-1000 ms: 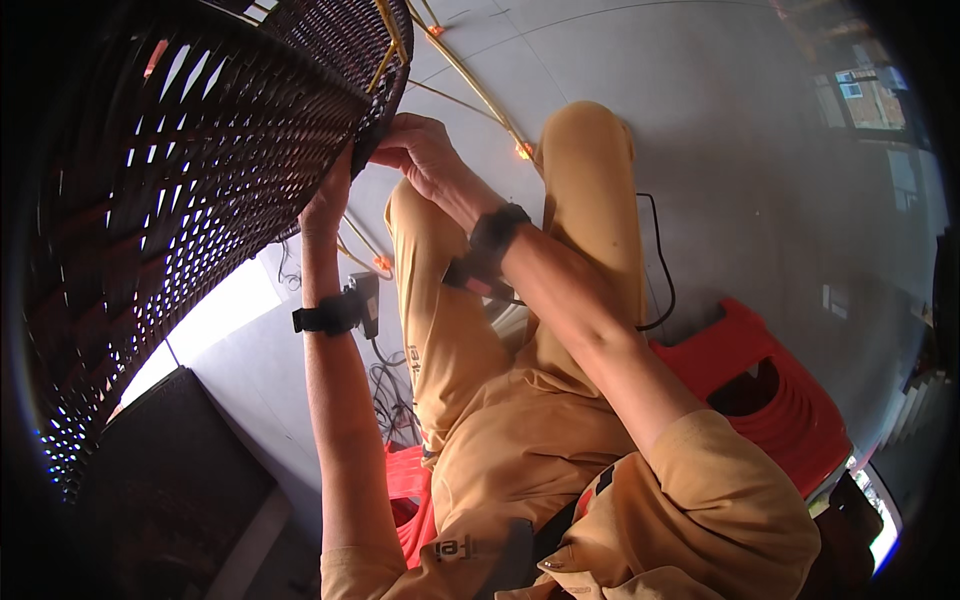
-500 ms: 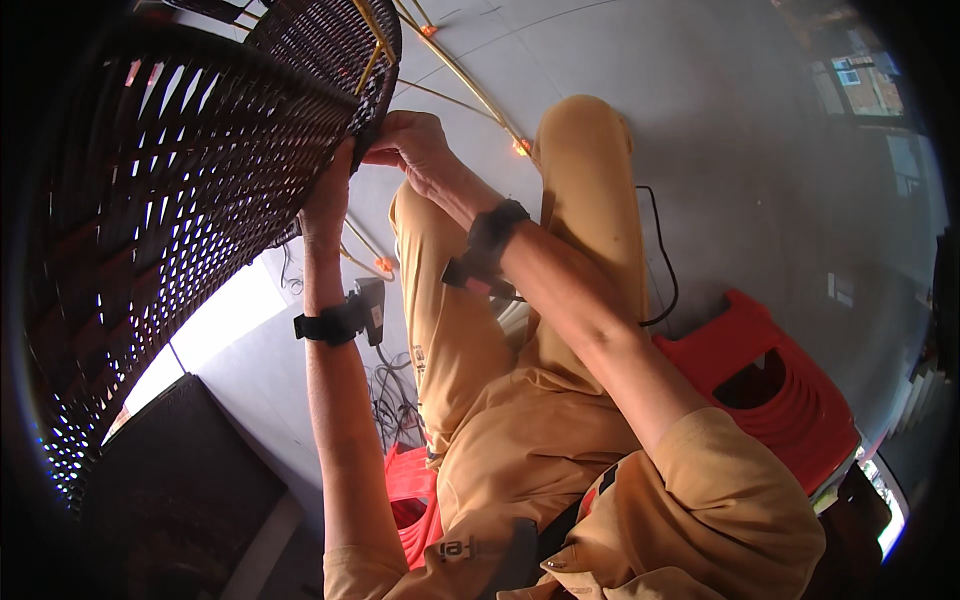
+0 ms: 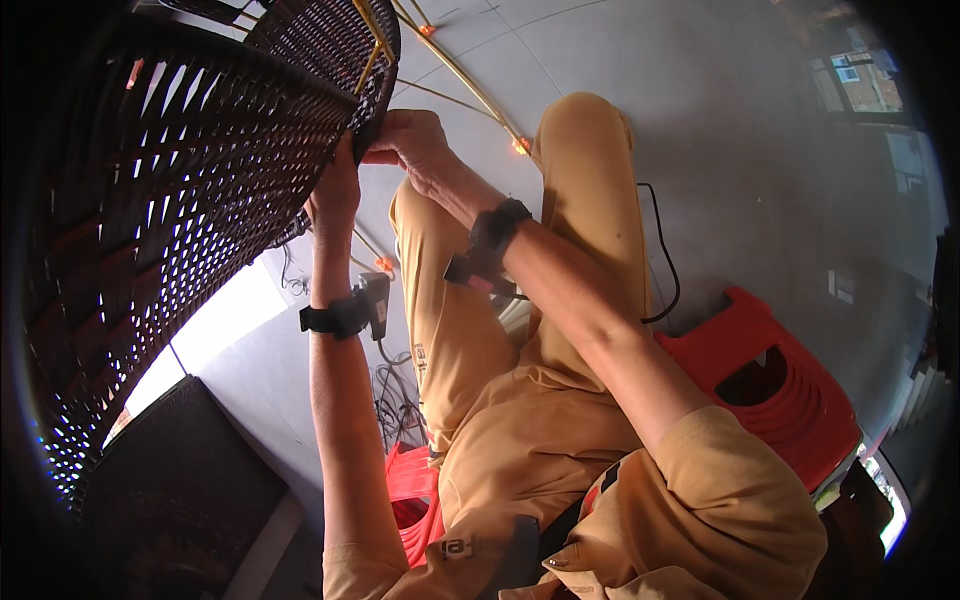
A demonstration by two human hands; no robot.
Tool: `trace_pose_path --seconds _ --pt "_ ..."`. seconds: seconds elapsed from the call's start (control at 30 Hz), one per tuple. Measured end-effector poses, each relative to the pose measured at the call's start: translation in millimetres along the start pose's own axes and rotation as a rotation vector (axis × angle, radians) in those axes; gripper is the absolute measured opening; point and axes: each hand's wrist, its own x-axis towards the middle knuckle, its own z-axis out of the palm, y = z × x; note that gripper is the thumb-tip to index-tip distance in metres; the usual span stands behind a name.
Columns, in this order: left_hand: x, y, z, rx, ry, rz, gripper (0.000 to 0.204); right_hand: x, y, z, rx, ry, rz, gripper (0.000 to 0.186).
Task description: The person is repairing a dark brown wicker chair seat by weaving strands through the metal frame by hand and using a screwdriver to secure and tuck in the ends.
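Note:
A large dark brown woven wicker piece (image 3: 190, 150), chair-like with an openwork lattice, fills the left side and is tilted toward me. Thin gold-coloured metal rods (image 3: 372, 45) run against its far part. My left hand (image 3: 337, 190) is closed at its near right edge, the fingertips partly hidden by the weave. Just right of it, my right hand (image 3: 415, 140) pinches at the same dark rim, fingers bent and thumb pressed in. Whether a thin strand lies between the right fingertips is too small to make out.
Gold metal legs (image 3: 470, 85) with orange feet stand on the grey floor (image 3: 720, 130) beyond my knees. Red plastic stools (image 3: 790, 400) are at the right and under me. Tangled cables (image 3: 392, 395) lie near my left forearm. A dark panel-like object (image 3: 190, 470) stands at lower left.
My left hand and wrist have shifted slightly right and away from me along the woven edge. My right hand stays at almost the same spot on the rim.

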Motion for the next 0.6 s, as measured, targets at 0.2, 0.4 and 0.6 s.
trace_pose_path --seconds 0.2,0.4,0.6 --pt "-2 8 1 0.181 -0.001 0.035 0.032 -3 -6 1 0.063 0.0 0.04 0.017" --pt "-11 -33 6 0.025 0.087 0.04 0.033 -8 -25 -11 -0.248 0.223 0.123 0.022" --pt "-14 -36 11 0.017 0.107 -0.175 0.034 -7 -37 -11 -0.569 0.42 -0.451 0.013"
